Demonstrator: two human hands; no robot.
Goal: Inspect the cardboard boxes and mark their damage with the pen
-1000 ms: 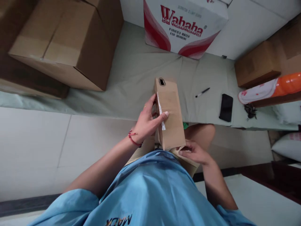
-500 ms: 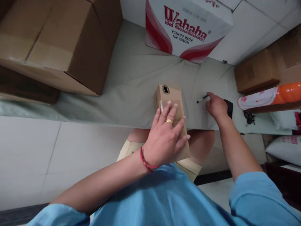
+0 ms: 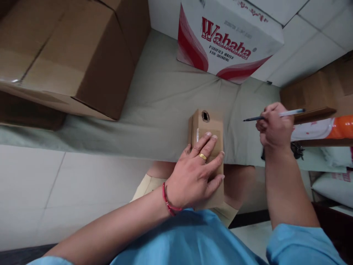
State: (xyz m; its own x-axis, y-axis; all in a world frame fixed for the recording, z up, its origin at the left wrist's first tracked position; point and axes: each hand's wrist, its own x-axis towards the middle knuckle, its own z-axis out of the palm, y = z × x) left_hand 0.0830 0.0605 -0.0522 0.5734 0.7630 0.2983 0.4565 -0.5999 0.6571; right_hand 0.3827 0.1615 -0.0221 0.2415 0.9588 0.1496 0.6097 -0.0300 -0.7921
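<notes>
My left hand (image 3: 194, 171) lies flat on top of a small brown cardboard box (image 3: 213, 123), fingers stretched out and a little apart. The box has a dark oval hole near its far end, and its near part reaches over the cloth's front edge toward my lap. Off to the right, my right hand (image 3: 275, 123) is closed around a pen (image 3: 253, 119) held above the cloth. The pen's dark tip points left and its pale end sticks out on the right.
A large brown carton (image 3: 104, 70) stands at the left on the pale green cloth (image 3: 154, 95). Behind is a white and red Wahaha water carton (image 3: 226, 44). Along the right are more cardboard (image 3: 311, 88), an orange and white cylinder (image 3: 336, 127) and small dark objects (image 3: 297, 151).
My right hand has picked up the pen from the cloth and lifted it. My left hand stays on the box. The whole view has shifted slightly.
</notes>
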